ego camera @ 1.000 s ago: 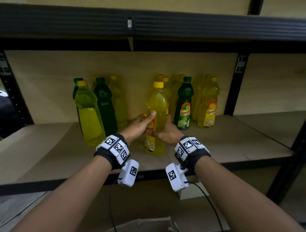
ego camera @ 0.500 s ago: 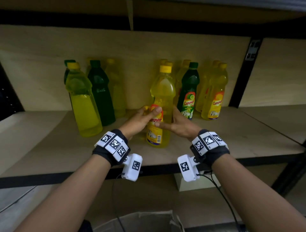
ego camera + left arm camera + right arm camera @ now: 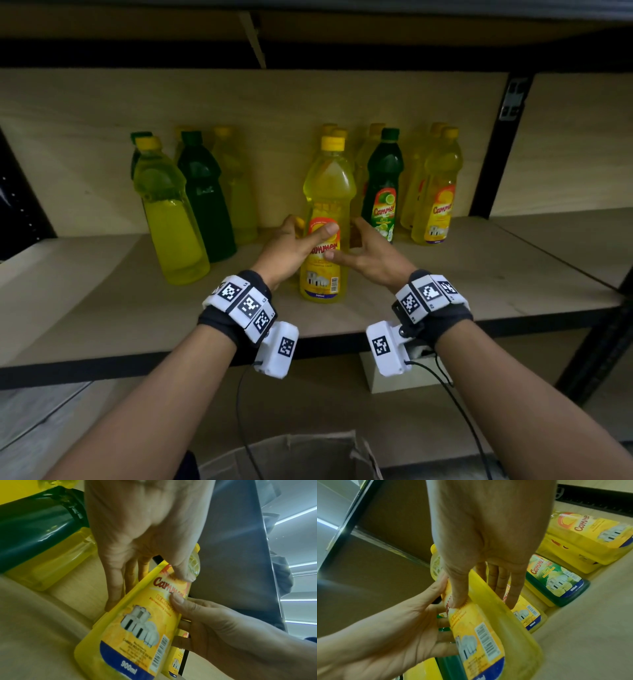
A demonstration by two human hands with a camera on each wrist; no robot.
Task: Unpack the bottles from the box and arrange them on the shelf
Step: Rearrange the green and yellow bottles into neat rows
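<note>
Here, a yellow bottle (image 3: 325, 219) is standing upright on the shelf (image 3: 445, 291), in front of the rows at the back. The left hand (image 3: 291, 246) is gripping it with thumb across the label and fingers behind; the right hand (image 3: 363, 253) is pinching its other side, thumb on the label. A green bottle (image 3: 383, 185) is standing just right of the yellow bottle, further back. Below the shelf, what seems to be the cardboard box (image 3: 294, 455) is showing.

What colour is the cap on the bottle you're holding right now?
Yellow, matching the yellow bottle that the left hand and right hand hold. Head view shows it best.
</note>
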